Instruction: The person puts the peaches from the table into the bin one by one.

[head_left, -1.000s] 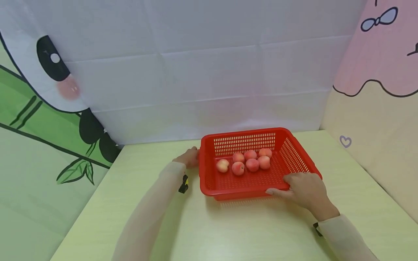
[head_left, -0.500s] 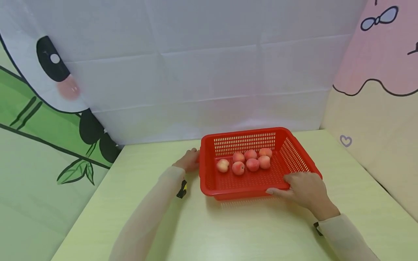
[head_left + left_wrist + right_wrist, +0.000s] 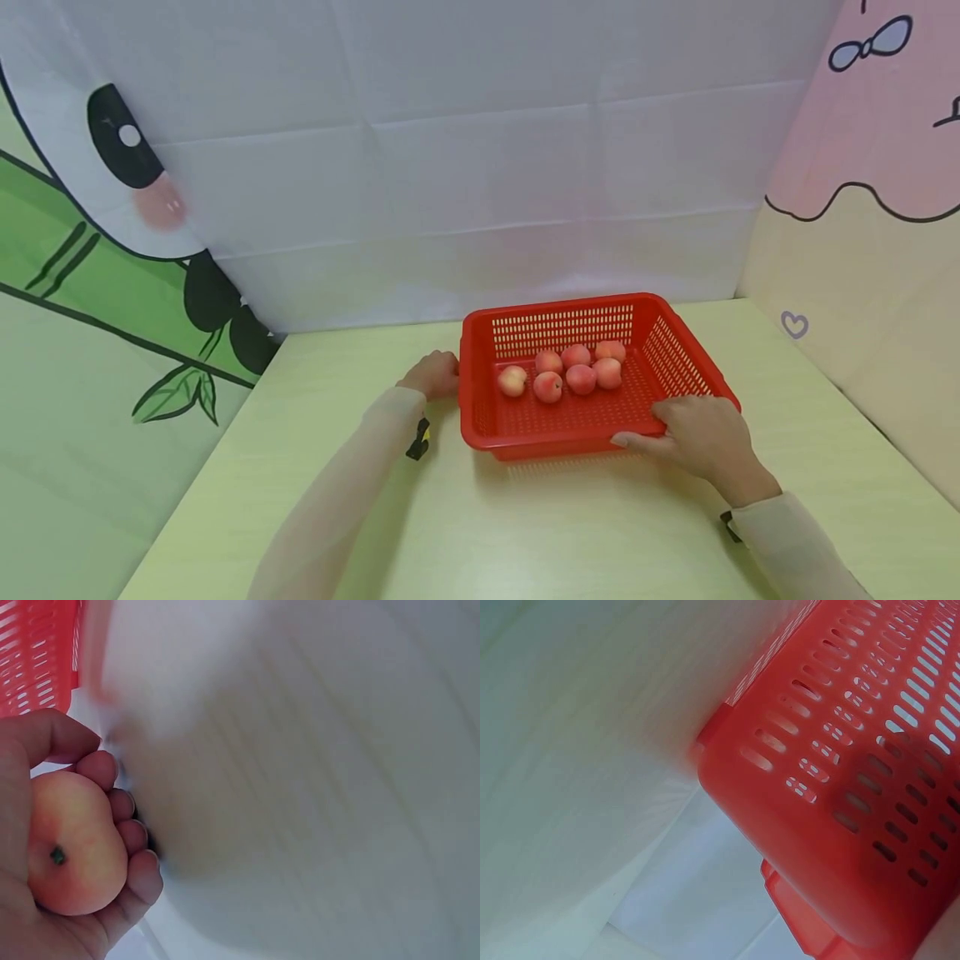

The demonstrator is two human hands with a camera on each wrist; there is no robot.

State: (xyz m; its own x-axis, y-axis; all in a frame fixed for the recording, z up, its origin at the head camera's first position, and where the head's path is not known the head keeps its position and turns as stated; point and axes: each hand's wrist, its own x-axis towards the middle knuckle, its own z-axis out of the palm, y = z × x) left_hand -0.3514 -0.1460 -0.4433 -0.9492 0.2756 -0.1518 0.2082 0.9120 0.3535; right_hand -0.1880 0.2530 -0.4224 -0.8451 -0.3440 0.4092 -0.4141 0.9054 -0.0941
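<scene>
A red plastic basket [image 3: 555, 442] with slotted walls stands on the table, several peaches [image 3: 581, 379] lying together on its floor. My left hand [image 3: 433, 375] is close beside the basket's left side. Its fingers curl around one more peach [image 3: 79, 840], stem dimple showing in the left wrist view, outside the basket. At the near right corner my right hand [image 3: 705, 437] grips the basket's rim, thumb along the front edge. The right wrist view shows the slotted basket wall [image 3: 780, 757] and only a sliver of that hand [image 3: 945, 937].
The pale wooden table [image 3: 480, 533] reaches back to a white cloth backdrop [image 3: 465, 183]. On the left is a panel [image 3: 90, 467] with a cartoon print, and on the right a pink and cream one [image 3: 862, 275] closes in the table's side.
My left hand has drawn slightly nearer along the basket's left side, and its fingers look more curled. The basket, its peaches and my right hand stay in place.
</scene>
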